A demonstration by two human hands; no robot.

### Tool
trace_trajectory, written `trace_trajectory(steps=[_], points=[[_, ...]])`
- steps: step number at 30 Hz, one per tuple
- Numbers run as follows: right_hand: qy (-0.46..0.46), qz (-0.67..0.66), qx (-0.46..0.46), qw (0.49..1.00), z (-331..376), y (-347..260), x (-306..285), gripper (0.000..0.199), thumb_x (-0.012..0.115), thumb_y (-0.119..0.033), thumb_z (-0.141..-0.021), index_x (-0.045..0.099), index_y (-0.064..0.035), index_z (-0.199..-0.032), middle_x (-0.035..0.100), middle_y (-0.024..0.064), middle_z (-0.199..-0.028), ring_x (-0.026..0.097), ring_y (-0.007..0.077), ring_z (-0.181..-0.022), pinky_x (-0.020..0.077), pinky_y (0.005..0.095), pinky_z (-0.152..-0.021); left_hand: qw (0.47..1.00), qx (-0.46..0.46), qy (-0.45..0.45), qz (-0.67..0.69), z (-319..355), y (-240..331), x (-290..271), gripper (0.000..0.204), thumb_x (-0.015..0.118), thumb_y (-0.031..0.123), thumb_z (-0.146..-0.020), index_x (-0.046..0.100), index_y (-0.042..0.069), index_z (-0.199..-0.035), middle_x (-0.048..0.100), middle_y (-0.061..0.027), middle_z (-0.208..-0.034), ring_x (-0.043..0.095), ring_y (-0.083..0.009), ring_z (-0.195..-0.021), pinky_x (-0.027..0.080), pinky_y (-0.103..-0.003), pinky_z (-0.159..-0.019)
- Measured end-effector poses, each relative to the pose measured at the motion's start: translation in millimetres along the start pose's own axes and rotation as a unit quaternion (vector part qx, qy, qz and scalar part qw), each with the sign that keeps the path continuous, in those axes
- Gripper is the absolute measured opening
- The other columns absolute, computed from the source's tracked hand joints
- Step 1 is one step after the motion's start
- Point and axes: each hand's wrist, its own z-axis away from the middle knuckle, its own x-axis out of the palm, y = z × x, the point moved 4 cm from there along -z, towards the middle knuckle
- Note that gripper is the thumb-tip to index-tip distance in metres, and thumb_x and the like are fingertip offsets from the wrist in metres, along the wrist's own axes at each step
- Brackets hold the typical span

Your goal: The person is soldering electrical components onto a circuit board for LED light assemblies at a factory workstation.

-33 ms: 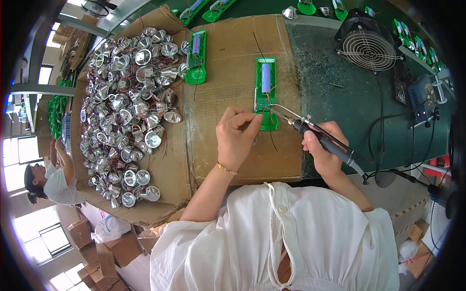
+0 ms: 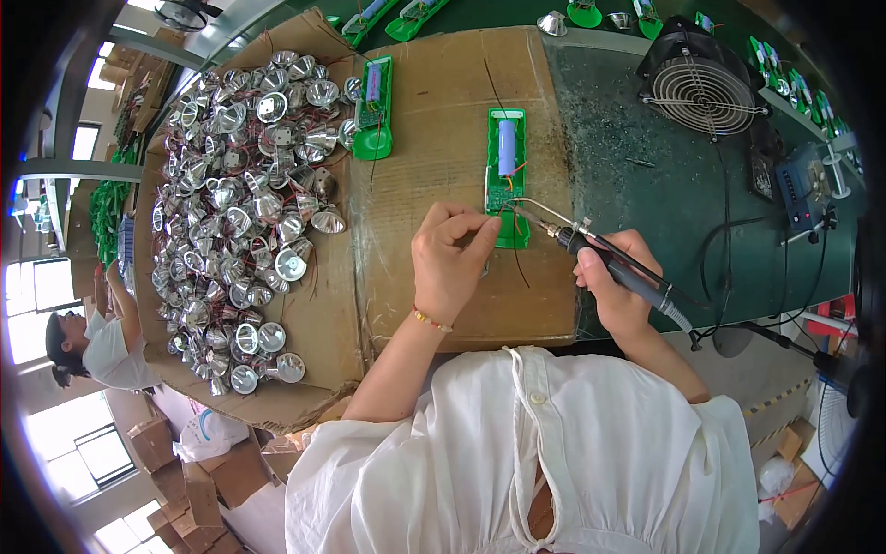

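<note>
A green plastic housing (image 2: 507, 175) with a blue cylindrical battery and a small circuit board lies on a cardboard sheet (image 2: 434, 120). My left hand (image 2: 452, 263) pinches the lower end of the housing between thumb and forefinger. My right hand (image 2: 616, 291) grips a dark soldering iron (image 2: 604, 251) like a pen. The iron's metal tip rests on the circuit board, right beside my left fingertips. A thin black wire trails from the housing toward the front edge of the cardboard.
A big heap of silver reflector cups (image 2: 245, 203) with wires fills the left of the cardboard. A second green housing (image 2: 374, 106) lies beside it. On the green bench stand a black fan (image 2: 701, 88) and a soldering station (image 2: 803, 185). Another person (image 2: 92, 342) works at far left.
</note>
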Motion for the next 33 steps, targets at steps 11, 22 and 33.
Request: trace_trajectory(steps=[11,22,33], points=[[0.064,-0.065,0.049,0.995,1,-4,-5,0.014,0.062,-0.007,-0.082,0.051,0.0012,-0.082,0.06,0.009,-0.065,0.057,0.0094,-0.053,0.0475,0.0209,-0.048,1.0,-0.009,-0.003,0.0,-2,0,1,0.008,0.069,0.008,-0.073,0.067,0.001,-0.076,0.058,-0.0069,-0.078,0.055,-0.0135,-0.059,0.044,-0.025,-0.053],[0.032,-0.061,0.059,0.996,-2,1,-2,0.016,0.064,-0.009,-0.081,0.052,0.0024,-0.084,0.061,0.0093,-0.066,0.058,0.0101,-0.056,0.0477,0.0215,-0.049,1.0,-0.025,0.007,0.008,-4,-6,3,0.009,0.068,0.009,-0.074,0.066,0.0,-0.074,0.059,-0.0077,-0.078,0.057,-0.0156,-0.061,0.044,-0.026,-0.054],[0.005,-0.061,0.098,0.993,-11,2,7,0.016,0.064,-0.01,-0.081,0.052,0.0008,-0.081,0.06,0.0084,-0.063,0.056,0.0088,-0.052,0.0456,0.0212,-0.047,0.999,-0.039,0.006,-0.034,-7,0,4,0.011,0.065,0.007,-0.078,0.063,-0.004,-0.073,0.059,-0.0065,-0.08,0.053,-0.0097,-0.062,0.044,-0.023,-0.055]])
